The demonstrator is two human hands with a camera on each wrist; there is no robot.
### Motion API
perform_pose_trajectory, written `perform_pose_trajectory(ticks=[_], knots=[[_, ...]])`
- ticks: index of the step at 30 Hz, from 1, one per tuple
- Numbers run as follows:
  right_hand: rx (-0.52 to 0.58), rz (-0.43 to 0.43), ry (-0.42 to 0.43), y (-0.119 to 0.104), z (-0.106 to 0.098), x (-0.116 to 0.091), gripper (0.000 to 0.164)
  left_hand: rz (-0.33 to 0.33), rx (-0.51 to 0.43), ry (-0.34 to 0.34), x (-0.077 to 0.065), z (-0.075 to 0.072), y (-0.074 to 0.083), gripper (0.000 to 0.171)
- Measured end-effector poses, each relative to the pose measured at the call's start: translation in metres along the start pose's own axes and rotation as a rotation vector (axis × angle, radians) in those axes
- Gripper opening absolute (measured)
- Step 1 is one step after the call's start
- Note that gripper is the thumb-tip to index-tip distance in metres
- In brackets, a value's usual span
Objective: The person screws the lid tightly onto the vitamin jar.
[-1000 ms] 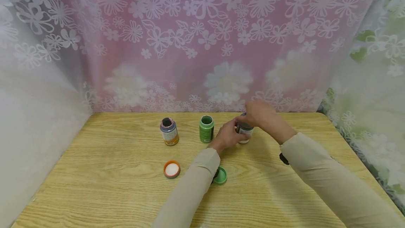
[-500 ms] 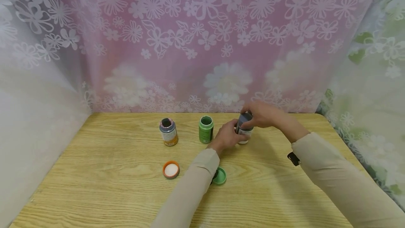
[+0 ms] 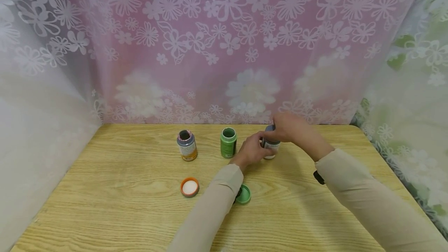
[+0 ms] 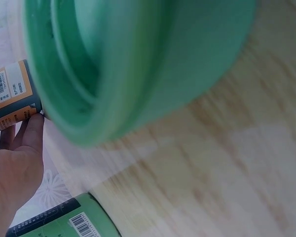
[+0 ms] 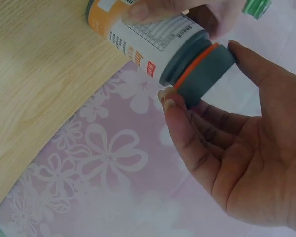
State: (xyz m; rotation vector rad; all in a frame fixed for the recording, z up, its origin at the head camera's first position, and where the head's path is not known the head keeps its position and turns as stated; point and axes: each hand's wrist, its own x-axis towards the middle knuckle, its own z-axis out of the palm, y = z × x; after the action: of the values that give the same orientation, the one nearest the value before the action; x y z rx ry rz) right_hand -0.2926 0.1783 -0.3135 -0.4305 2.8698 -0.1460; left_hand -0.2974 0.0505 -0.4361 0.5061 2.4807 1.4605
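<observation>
At the right of the table stands a supplement bottle with a white and orange label. My left hand grips its body low down. Above it, my right hand holds the dark grey cap between thumb and fingers. An orange band shows between cap and bottle neck in the right wrist view. Left of these stands a green bottle without a cap. Further left is another uncapped grey and orange bottle.
A green cap lies inside up beside my left forearm, and looms large in the left wrist view. An orange-rimmed cap lies inside up on the wooden table. Floral curtains hang behind and at the sides.
Half a second ago my right fingers were spread wider round the cap and the wrist was further right. Now they close on the cap again. The left hand and the bottle stay in place.
</observation>
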Motion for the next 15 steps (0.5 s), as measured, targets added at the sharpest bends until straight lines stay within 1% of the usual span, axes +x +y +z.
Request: perform_pose_trajectory(ticks=[3,5,8,9,10,12,15], knots=[[-0.025,0.05,0.008,-0.002,0.003,0.0,0.061,-0.002,-0.001,0.003,0.0,0.001,0.0,0.058],[-0.011,0.073,0.002,-0.002,0.004,0.0,0.065,0.0,0.0,0.005,0.0,0.001,0.0,0.059],[0.014,0.04,0.012,0.001,0.004,0.0,0.073,0.007,0.018,0.002,0.001,0.001,0.0,0.059],[0.036,0.011,0.016,0.004,0.003,0.001,0.073,0.009,0.025,0.001,0.001,0.002,0.0,0.059],[0.041,-0.038,0.027,0.007,0.002,0.001,0.071,0.014,0.028,-0.001,0.001,0.002,0.0,0.061],[0.068,-0.16,0.038,0.013,-0.003,0.001,0.066,0.016,0.038,-0.002,0.002,0.001,0.0,0.062],[0.118,-0.336,-0.007,0.02,-0.011,0.0,0.054,0.013,0.038,-0.002,0.002,0.001,0.0,0.063]])
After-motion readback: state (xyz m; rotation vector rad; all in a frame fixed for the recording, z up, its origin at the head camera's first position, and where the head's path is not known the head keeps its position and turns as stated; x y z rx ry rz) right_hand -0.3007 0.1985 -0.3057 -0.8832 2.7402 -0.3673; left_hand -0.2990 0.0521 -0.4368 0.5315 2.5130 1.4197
